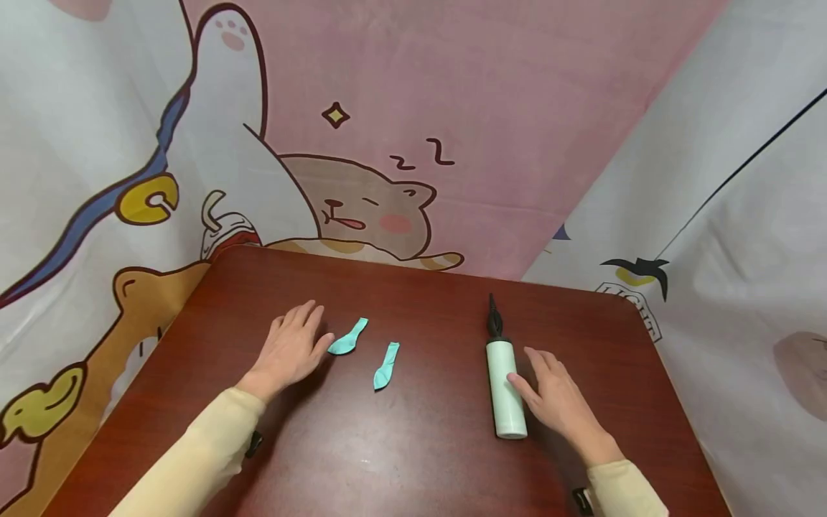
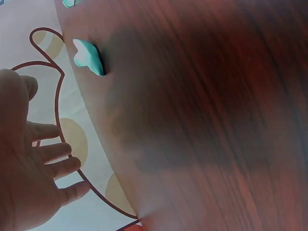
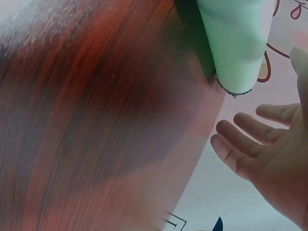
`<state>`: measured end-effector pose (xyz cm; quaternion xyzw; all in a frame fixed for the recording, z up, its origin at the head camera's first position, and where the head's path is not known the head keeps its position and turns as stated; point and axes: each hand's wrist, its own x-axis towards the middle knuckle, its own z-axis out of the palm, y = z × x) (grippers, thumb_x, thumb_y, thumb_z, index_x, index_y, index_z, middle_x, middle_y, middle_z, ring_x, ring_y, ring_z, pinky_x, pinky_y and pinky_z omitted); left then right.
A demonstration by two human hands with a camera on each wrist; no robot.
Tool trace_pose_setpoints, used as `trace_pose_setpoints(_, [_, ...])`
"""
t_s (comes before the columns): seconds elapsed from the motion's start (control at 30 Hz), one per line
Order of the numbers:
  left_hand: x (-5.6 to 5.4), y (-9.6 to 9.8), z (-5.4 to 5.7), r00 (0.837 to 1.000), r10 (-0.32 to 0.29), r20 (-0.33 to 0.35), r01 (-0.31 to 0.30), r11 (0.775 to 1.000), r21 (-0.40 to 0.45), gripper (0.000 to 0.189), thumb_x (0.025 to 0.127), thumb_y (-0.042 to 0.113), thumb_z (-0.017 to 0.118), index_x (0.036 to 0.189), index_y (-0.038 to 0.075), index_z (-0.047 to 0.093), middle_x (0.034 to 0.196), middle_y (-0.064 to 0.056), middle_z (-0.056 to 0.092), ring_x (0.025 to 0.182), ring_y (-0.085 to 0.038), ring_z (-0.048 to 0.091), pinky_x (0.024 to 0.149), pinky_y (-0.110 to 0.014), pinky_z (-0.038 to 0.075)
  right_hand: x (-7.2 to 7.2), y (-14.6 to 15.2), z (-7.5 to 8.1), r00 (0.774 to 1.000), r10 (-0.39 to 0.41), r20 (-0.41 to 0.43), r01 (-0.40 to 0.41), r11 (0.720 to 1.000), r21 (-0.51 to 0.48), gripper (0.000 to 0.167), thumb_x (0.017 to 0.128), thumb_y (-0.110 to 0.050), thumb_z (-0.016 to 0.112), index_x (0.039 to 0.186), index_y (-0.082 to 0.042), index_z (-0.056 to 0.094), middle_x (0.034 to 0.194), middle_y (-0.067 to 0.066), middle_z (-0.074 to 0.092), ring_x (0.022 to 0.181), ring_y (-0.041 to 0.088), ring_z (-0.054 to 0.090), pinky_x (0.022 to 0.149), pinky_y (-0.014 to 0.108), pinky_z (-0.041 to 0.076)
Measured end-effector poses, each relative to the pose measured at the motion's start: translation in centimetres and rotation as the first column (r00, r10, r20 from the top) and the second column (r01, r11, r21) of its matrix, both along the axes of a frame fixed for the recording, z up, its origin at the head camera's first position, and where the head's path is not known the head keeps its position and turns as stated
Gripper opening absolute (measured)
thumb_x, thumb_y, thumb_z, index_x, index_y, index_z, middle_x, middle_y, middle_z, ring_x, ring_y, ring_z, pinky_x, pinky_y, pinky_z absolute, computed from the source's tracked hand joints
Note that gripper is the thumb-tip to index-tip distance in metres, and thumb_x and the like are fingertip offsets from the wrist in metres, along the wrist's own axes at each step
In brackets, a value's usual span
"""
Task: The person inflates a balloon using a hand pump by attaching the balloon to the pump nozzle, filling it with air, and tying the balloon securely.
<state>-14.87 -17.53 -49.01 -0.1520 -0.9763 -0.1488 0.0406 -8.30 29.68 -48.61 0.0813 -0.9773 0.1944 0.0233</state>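
Observation:
Two limp teal balloons lie on the brown table in the head view. My left hand (image 1: 292,346) is beside the left balloon (image 1: 349,337), its thumb tip close to the wide end. The other balloon (image 1: 386,366) lies a little to the right and nearer to me. Further right is a mint-green balloon pump (image 1: 506,388), its black nozzle (image 1: 494,319) pointing away from me. My right hand (image 1: 561,393) hovers at its right side, thumb overlapping the barrel in this view. In both wrist views the left hand (image 2: 33,159) and right hand (image 3: 274,149) have fingers spread, holding nothing.
The table (image 1: 439,459) is dark wood with rounded far corners. A printed cartoon curtain (image 1: 491,143) hangs behind its far edge and along both sides. A dark band (image 1: 254,444) shows under the left sleeve, and another (image 1: 583,501) at the right cuff.

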Motion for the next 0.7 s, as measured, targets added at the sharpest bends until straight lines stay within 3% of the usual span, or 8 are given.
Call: trace_pose_setpoints(0.7, [-2.1,3.0,-0.3,0.998,0.025,0.062,-0.025,1.0,0.0,0.052,0.105,0.03,0.058,0.14,-0.008,0.052,0.138,-0.026,0.056,0.127,-0.042,0.052,0.104,-0.06,0.045,-0.6,-1.7,0.0,0.989,-0.058,0.133,0.062,0.998,-0.033,0.072,0.104,-0.041,0.06,0.151,0.008,0.038,0.145,0.035,0.045,0.13,0.053,0.051,0.101,0.067,0.044])
